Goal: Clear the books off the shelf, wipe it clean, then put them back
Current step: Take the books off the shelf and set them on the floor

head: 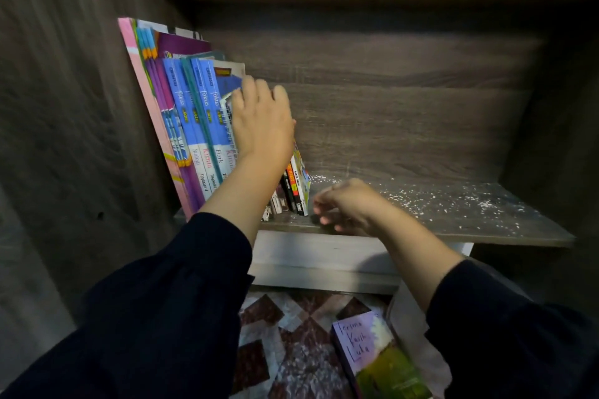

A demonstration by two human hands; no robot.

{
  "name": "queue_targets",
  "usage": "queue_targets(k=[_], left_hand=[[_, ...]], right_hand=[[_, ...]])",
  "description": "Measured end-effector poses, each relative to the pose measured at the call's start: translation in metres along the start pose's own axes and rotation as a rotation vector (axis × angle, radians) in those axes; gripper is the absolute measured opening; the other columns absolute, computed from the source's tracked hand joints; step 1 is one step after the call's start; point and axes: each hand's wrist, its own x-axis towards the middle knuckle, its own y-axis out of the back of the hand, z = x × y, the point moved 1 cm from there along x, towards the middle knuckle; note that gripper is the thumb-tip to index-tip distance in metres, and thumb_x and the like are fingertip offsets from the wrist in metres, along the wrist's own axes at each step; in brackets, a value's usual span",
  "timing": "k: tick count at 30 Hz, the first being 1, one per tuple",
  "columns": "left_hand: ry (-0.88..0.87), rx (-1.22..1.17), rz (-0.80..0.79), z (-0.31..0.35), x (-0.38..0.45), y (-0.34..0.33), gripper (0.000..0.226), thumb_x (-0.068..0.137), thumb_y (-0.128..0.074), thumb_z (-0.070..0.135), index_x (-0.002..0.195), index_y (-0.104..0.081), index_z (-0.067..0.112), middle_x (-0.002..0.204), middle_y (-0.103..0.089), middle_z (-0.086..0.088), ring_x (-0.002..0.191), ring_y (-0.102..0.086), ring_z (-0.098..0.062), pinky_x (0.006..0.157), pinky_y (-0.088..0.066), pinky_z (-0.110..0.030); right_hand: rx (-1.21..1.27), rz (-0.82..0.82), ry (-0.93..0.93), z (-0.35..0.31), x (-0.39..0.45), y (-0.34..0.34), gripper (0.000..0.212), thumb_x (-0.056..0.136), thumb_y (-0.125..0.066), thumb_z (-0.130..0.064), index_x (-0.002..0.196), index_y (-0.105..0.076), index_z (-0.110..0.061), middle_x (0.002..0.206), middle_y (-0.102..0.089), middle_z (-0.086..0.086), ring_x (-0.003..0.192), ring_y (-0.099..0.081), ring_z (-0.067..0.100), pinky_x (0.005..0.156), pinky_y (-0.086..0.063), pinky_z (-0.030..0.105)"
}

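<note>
Dark wood-grain panels form a deep shelf [421,230] seen from above through a head-worn camera. A row of books [194,120] leans against the left wall of the shelf: tall pink and purple ones at the far left, then several blue study guides, then a few small paperbacks [296,188] at the right end of the row. The right half of the board is bare of books and scattered with white specks [437,201] of dust or crumbs. The left hand [262,120], in a dark sleeve, reaches over the row with its fingers curled over the top edges of the rightmost blue books. The right hand [343,207] hovers just right of the small paperbacks, near the shelf's front edge; it is blurred, fingers loosely bent, holding nothing. Lower in the view, one book with a purple and green cover [379,359] lies on a patterned floor [285,350]. Judging by this, clearing is under way, with most books still shelved. The next move likely calls for gripping a bunch firmly while steadying the remainder so it does not topple.
</note>
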Motion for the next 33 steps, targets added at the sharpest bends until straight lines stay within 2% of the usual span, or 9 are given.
queue_targets(k=[4, 7, 9, 13, 17, 20, 25, 29, 33], left_hand=[[0.044, -0.141, -0.040, 0.008, 0.001, -0.001, 0.029, 0.085, -0.060, 0.014, 0.112, -0.051, 0.007, 0.116, -0.055, -0.017, 0.108, -0.052, -0.035, 0.083, -0.042, -0.041], [0.117, -0.368, -0.069, 0.018, 0.000, 0.002, 0.039, 0.088, -0.058, 0.008, 0.122, -0.040, 0.005, 0.127, -0.043, -0.018, 0.102, -0.058, -0.036, 0.069, -0.039, -0.035], [0.236, -0.544, -0.106, 0.022, -0.004, -0.002, 0.054, 0.089, -0.060, 0.016, 0.134, -0.031, 0.005, 0.130, -0.045, -0.020, 0.105, -0.059, -0.037, 0.074, -0.044, -0.036], [0.274, -0.558, -0.286, 0.027, -0.013, -0.019, 0.068, 0.091, -0.058, 0.030, 0.140, -0.021, 0.000, 0.118, -0.062, -0.022, 0.105, -0.062, -0.041, 0.081, -0.049, -0.042], [0.334, -0.617, -0.271, 0.026, -0.019, -0.023, 0.044, 0.094, -0.051, 0.022, 0.126, -0.031, 0.000, 0.114, -0.062, -0.022, 0.102, -0.061, -0.042, 0.077, -0.049, -0.042], [0.427, -0.821, -0.291, 0.019, -0.015, -0.020, 0.047, 0.091, -0.053, 0.022, 0.126, -0.030, 0.000, 0.111, -0.061, -0.019, 0.092, -0.065, -0.038, 0.074, -0.056, -0.045], [0.654, -1.322, -0.520, 0.007, -0.020, 0.010, 0.036, 0.087, -0.057, 0.011, 0.118, -0.043, -0.001, 0.108, -0.063, -0.024, 0.064, -0.068, -0.034, 0.036, -0.053, -0.037], [0.635, -1.423, -0.753, -0.004, -0.044, 0.043, 0.017, 0.091, -0.056, 0.010, 0.105, -0.050, 0.003, 0.085, -0.067, -0.017, 0.049, -0.067, -0.023, 0.037, -0.054, -0.031], [0.645, -1.381, -1.010, -0.013, -0.074, 0.060, 0.006, 0.093, -0.052, 0.011, 0.096, -0.054, 0.007, 0.060, -0.070, -0.008, 0.041, -0.066, -0.019, 0.038, -0.054, -0.030]], right_hand=[[0.058, 0.048, 0.025, 0.003, 0.007, -0.009, 0.013, 0.090, -0.053, -0.007, 0.091, -0.061, -0.018, 0.080, -0.061, 0.006, 0.056, -0.055, 0.013, 0.048, -0.045, 0.021], [0.099, 0.014, 0.095, 0.009, 0.012, -0.011, 0.043, 0.090, -0.053, -0.002, 0.130, -0.051, -0.020, 0.095, -0.057, 0.000, 0.069, -0.054, 0.016, 0.062, -0.048, 0.030], [0.087, -0.015, 0.120, 0.011, 0.011, -0.012, 0.051, 0.090, -0.053, 0.000, 0.136, -0.047, -0.020, 0.098, -0.058, -0.007, 0.084, -0.055, 0.017, 0.066, -0.049, 0.029], [0.066, -0.036, 0.134, 0.014, 0.013, -0.011, 0.048, 0.090, -0.050, 0.001, 0.133, -0.050, -0.020, 0.116, -0.061, -0.004, 0.090, -0.057, 0.015, 0.065, -0.048, 0.026], [0.117, 0.043, 0.022, 0.018, 0.008, -0.003, 0.018, 0.095, -0.043, -0.009, 0.087, -0.057, -0.015, 0.081, -0.058, 0.007, 0.061, -0.054, 0.014, 0.053, -0.049, 0.026], [0.205, -0.050, -0.183, 0.022, 0.000, 0.009, 0.043, 0.099, -0.035, -0.041, 0.079, -0.049, -0.005, 0.075, -0.053, 0.013, 0.062, -0.056, 0.022, 0.046, -0.053, 0.027], [0.535, -0.177, -0.316, 0.035, -0.020, 0.037, 0.084, 0.083, -0.032, -0.073, 0.106, -0.046, 0.006, 0.104, -0.056, 0.028, 0.080, -0.063, 0.038, 0.045, -0.055, 0.040], [0.890, -0.168, -0.243, 0.055, -0.042, 0.056, 0.067, 0.083, -0.050, -0.062, 0.102, -0.056, 0.002, 0.080, -0.071, 0.022, 0.064, -0.072, 0.032, 0.052, -0.059, 0.044], [0.701, -0.179, -0.244, 0.076, -0.071, 0.061, 0.039, 0.088, -0.053, -0.047, 0.090, -0.063, -0.010, 0.067, -0.073, 0.005, 0.052, -0.069, 0.015, 0.049, -0.058, 0.027]])
